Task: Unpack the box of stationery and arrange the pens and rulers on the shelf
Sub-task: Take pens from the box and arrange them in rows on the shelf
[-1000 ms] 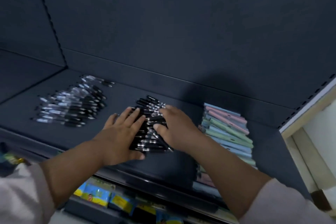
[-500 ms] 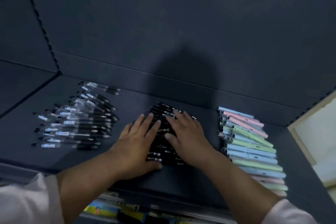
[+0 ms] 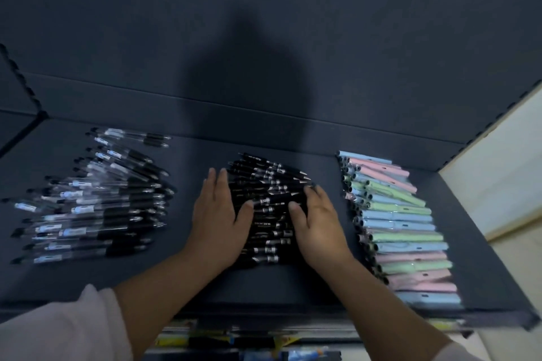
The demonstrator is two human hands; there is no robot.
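Note:
A pile of black pens [image 3: 268,208] lies in the middle of the dark shelf [image 3: 293,287]. My left hand [image 3: 218,223] rests flat against the pile's left side, fingers together and pointing away from me. My right hand [image 3: 318,223] lies flat on the pile's right side, thumb across the pens. Neither hand grips a pen. To the left lies a loose heap of clear pens with black grips [image 3: 93,202]. On the right, pastel pink, green and blue pens [image 3: 401,228] lie in a neat row.
The shelf's dark back panel [image 3: 264,38] rises behind the pens. A lower shelf with colourful packets [image 3: 234,343] shows under the front edge. A pale wall [image 3: 498,184] stands at the right end of the shelf.
My view has dropped and moved closer over the shelf. Both hands have slid apart from the top of the black pens to the pile's two sides.

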